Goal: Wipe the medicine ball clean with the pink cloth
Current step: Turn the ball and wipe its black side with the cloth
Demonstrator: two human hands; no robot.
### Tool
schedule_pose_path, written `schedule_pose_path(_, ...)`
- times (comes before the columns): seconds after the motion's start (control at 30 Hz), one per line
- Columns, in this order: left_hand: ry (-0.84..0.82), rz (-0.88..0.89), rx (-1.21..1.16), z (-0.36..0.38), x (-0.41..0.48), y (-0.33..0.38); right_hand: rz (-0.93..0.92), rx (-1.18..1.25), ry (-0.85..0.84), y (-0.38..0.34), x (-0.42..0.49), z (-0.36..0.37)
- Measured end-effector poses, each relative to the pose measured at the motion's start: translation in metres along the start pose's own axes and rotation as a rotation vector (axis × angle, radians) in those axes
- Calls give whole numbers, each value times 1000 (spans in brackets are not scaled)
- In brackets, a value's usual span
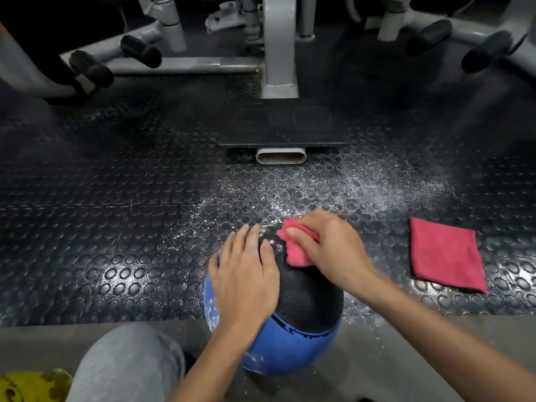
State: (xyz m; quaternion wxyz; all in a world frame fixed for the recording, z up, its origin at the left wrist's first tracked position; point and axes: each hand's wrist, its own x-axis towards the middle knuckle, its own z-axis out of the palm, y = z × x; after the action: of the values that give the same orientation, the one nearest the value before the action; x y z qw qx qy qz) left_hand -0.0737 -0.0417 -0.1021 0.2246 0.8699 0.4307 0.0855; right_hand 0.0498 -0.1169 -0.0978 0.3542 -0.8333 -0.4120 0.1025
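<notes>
Fingers of the left grip (245,274) lie flat and spread on the upper left of the medicine ball (307,300), which sits on the floor (116,227) beside the person's knee (130,364). The right grip (327,245), wrist bent inward, clenches the bunched pink cloth (293,256) against the ball's black far side.

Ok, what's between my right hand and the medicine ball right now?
A bunched pink cloth, gripped by the right hand against the black top of the medicine ball, seen in the head view.
</notes>
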Motion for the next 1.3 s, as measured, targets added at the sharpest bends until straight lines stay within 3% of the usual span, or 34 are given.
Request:
schedule_pose_path(0.03, -22, 8, -14, -2, 2, 1, 8, 6, 29, 8, 0, 4)
schedule_pose_path(0.17, -80, 87, -239, -8, 12, -10, 438, 331, 31, 56, 14, 5)
schedule_pose_path(0.2, -68, 103, -269, -7, 12, -11, 471, 319, 48, 60, 13, 1)
schedule_pose_path(0.27, -45, 99, -283, -3, 13, -8, 313, 162, 156, 52, -3, -3)
schedule_pose_path(0.33, -46, 78, -301, 0, 20, -4, -39, 15, 270, 25, -30, -5)
schedule_pose_path(0.4, -62, 61, -336, -3, 27, -3, -380, -64, 240, 18, -50, -1)
schedule_pose_path(0.43, -74, 50, -358, -5, 29, -4, -447, -86, 212, 22, -52, -1)
schedule_pose_path(0.47, -84, 38, -377, -7, 30, -5, -408, -57, 206, 29, -48, -1)
schedule_pose_path(0.6, -60, 3, -356, -4, 25, -6, 325, 344, 165, 57, -11, -7)
schedule_pose_path(0.63, -47, -3, -343, -2, 23, -5, 382, 331, 159, 60, -9, -6)
schedule_pose_path(0.7, -19, -11, -330, 0, 23, -4, 216, 187, 222, 45, -18, -5)
schedule_pose_path(0.83, 5, 12, -404, 3, 22, -16, -521, -223, 173, -5, -52, 7)
schedule_pose_path(0.87, 12, 24, -430, 5, 20, -18, -594, -286, 146, -4, -51, 8)
schedule_pose_path(0.93, 43, 32, -451, 5, 12, -20, -465, -187, 148, 6, -39, 3)
schedule_pose_path(1.03, 61, -13, -411, 5, 4, -14, 110, 217, 118, 28, -8, -9)
schedule_pose_path(1.1, 58, -22, -359, 6, 5, -7, 312, 259, 67, 36, 5, -14)
schedule_pose_path(1.17, 59, -19, -331, 9, 11, -7, 136, 23, 117, 21, -4, -12)
schedule_pose_path(1.27, 59, 15, -396, 12, 12, -16, -469, -277, 155, -16, -36, 1)
schedule_pose_path(1.3, 76, 22, -439, 13, 11, -19, -554, -332, 137, -19, -40, 5)
